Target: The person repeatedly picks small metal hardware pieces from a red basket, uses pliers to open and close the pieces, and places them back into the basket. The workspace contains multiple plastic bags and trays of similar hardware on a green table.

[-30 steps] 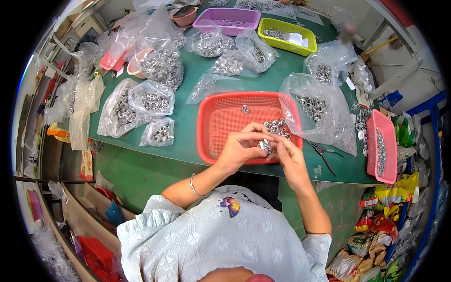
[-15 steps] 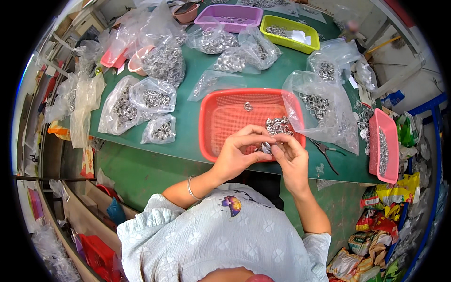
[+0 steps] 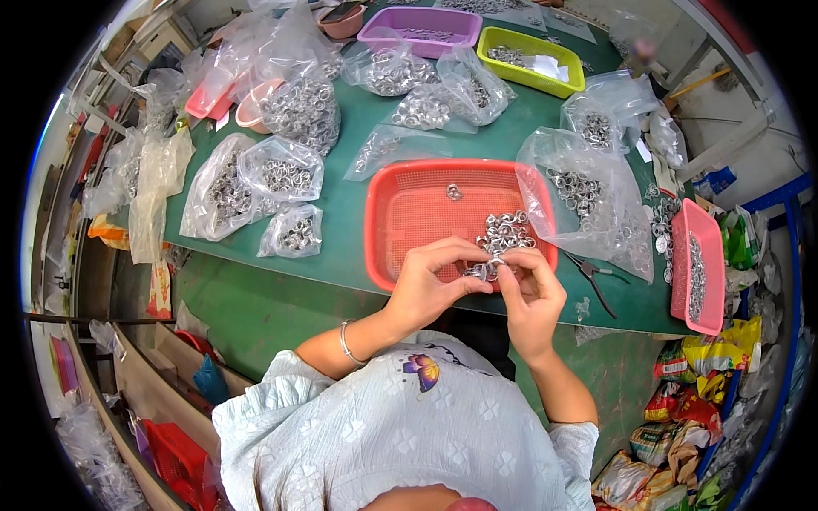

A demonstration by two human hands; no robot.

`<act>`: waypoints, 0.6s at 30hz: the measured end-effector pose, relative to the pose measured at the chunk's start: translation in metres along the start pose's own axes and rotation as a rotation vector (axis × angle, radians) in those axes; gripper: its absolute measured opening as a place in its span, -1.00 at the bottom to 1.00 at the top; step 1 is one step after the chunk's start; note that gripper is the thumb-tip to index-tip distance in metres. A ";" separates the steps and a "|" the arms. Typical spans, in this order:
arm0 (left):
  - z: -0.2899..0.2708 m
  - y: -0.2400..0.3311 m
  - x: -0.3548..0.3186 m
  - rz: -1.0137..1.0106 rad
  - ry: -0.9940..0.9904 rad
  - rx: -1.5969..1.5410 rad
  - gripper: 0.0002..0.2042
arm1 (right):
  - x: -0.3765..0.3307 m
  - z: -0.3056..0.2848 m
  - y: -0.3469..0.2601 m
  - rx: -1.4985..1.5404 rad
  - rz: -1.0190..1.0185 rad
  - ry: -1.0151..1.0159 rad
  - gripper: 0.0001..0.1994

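Pinching a small metal ring point(image 3: 493, 263) between both hands' thumbs and fingertips, left hand point(image 3: 430, 277) at nine o'clock of it, right hand point(image 3: 537, 300) at four. Ring sits over the near edge of the red basket point(image 3: 372, 223), five o'clock from basket centre; loose rings point(image 3: 511, 228) piled at three o'clock inside. Pliers point(image 3: 596, 284) near, four o'clock outside. Ring looks light, stiff, slick, probably not fragile; best gripped by its outer rim. Printed sacks point(image 3: 720, 351) at four o'clock of view, lettering too small to read; no label visible on ring.
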State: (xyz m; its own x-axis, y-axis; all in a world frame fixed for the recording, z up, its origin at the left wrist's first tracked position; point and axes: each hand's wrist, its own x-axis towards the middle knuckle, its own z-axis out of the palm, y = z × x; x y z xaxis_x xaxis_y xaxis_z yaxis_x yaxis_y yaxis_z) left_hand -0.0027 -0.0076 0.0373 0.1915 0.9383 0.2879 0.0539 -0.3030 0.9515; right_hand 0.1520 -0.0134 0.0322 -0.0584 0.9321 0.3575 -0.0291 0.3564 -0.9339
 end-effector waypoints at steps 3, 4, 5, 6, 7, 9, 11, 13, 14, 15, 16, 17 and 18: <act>0.000 -0.004 -0.001 -0.088 0.043 -0.200 -0.71 | 0.002 -0.004 0.000 -0.145 -0.118 -0.026 -0.85; 0.000 -0.005 -0.001 -0.130 0.066 -0.298 -0.72 | 0.002 -0.004 -0.001 -0.161 -0.135 -0.034 -0.85; 0.000 -0.007 -0.002 -0.149 0.046 -0.350 -0.72 | 0.002 -0.003 -0.003 -0.031 -0.006 -0.007 -0.84; -0.001 -0.009 -0.001 -0.167 0.024 -0.403 -0.72 | 0.003 -0.002 -0.005 0.099 0.124 0.022 -0.83; -0.002 -0.010 -0.001 -0.186 0.002 -0.456 -0.72 | 0.003 -0.001 -0.006 0.229 0.253 0.052 -0.82; -0.001 -0.007 0.000 -0.250 0.017 -0.528 -0.72 | 0.004 -0.005 0.001 0.402 0.341 -0.026 -0.78; 0.000 -0.006 -0.001 -0.298 0.024 -0.589 -0.73 | 0.003 -0.008 0.004 0.563 0.454 -0.089 -0.75; 0.001 -0.006 -0.002 -0.335 0.022 -0.634 -0.74 | 0.003 -0.004 0.001 0.642 0.542 -0.123 -0.75; 0.001 -0.007 -0.003 -0.321 0.027 -0.625 -0.74 | 0.003 -0.003 0.000 0.682 0.591 -0.125 -0.76; 0.002 -0.008 -0.004 -0.306 0.033 -0.616 -0.74 | 0.003 -0.003 -0.001 0.721 0.641 -0.127 -0.77; 0.003 -0.009 -0.005 -0.291 0.038 -0.606 -0.74 | 0.002 -0.003 0.001 0.640 0.584 -0.138 -0.79; 0.003 -0.011 -0.006 -0.268 0.052 -0.590 -0.75 | -0.001 -0.003 0.004 0.559 0.528 -0.149 -0.81; 0.004 -0.012 -0.006 -0.246 0.064 -0.575 -0.75 | -0.002 -0.003 0.005 0.478 0.470 -0.159 -0.83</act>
State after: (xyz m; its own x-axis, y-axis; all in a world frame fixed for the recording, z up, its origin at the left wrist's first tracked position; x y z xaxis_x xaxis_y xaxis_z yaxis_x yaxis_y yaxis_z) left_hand -0.0010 -0.0104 0.0234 0.1802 0.9827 0.0425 -0.4504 0.0440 0.8918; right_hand 0.1548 -0.0132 0.0272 -0.3172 0.9468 -0.0542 -0.3994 -0.1852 -0.8979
